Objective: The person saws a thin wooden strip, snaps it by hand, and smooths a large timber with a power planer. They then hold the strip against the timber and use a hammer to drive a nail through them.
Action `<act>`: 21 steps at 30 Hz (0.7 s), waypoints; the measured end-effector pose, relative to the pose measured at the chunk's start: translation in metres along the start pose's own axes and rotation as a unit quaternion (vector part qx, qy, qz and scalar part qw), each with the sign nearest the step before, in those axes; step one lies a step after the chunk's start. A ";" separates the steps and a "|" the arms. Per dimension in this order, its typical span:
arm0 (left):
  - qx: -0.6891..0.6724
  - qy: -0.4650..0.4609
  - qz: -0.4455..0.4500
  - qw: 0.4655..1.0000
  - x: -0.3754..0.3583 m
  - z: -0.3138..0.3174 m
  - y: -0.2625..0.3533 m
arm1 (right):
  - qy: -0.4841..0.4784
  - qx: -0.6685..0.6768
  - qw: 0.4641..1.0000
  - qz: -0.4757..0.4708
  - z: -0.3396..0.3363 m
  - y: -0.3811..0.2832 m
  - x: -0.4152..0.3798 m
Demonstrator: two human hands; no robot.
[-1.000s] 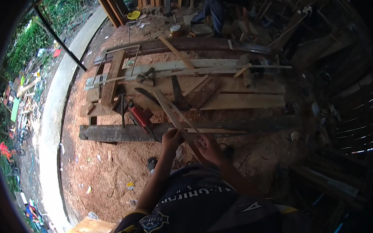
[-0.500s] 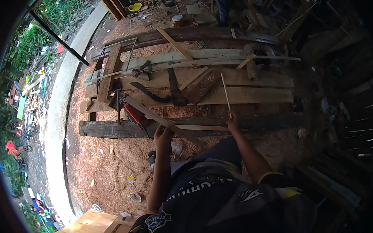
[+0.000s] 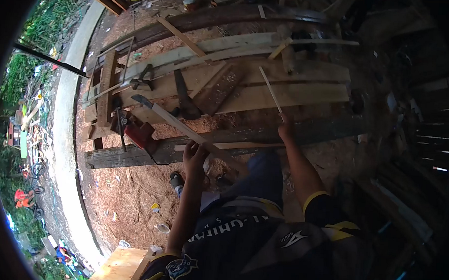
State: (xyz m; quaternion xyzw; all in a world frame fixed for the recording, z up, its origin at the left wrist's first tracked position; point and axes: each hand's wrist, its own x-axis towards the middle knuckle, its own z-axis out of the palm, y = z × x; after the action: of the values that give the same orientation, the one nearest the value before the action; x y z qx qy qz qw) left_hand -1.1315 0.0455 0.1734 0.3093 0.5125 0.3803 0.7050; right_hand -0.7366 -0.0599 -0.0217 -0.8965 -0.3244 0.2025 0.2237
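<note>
Lowered strip (image 3: pixel 270 89), one slat (image 3: pixel 185 130), two hands (image 3: pixel 195 156)

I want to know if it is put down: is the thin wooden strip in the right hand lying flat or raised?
Raised. The right hand grips the thin pale wooden strip by its near end, the rest angling up over the planks.

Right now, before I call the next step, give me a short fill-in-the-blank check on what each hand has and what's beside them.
1. The left hand grips a long wooden ____.
2. The right hand holds a thin ____ that points away from the person.
3. The power tool beside the slat is coloured ____.
4. The ground under the planks is covered in ____.

Missing words: slat; stick; red; sawdust
</note>
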 end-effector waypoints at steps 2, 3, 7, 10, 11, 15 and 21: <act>0.009 -0.006 -0.024 1.000 0.005 0.016 -0.021 | -0.003 0.120 0.993 -0.013 0.003 0.030 -0.003; 0.003 0.000 -0.025 1.000 0.002 0.026 -0.022 | 0.000 0.181 0.983 -0.029 0.005 0.038 -0.002; 0.008 0.005 -0.036 0.999 -0.007 0.042 -0.026 | 0.044 0.065 0.991 -0.112 -0.006 0.044 -0.005; 0.007 -0.004 -0.025 1.000 -0.009 0.033 -0.027 | 0.094 0.027 0.986 -0.137 -0.024 0.017 -0.021; 0.006 -0.008 -0.019 1.000 -0.011 0.029 -0.024 | 0.088 0.050 0.986 -0.132 -0.028 0.001 -0.030; -0.003 -0.010 0.014 1.000 -0.015 0.006 -0.008 | -0.096 0.318 0.928 -0.168 -0.016 -0.073 -0.084; -0.072 0.002 0.096 0.993 -0.031 -0.043 0.038 | -0.302 0.302 0.876 -0.222 -0.039 -0.237 -0.203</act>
State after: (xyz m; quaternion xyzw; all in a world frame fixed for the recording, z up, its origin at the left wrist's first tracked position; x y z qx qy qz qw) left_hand -1.1868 0.0406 0.2073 0.3049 0.4530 0.4824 0.6849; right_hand -0.9770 -0.0436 0.1807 -0.5848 -0.4900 0.4967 0.4139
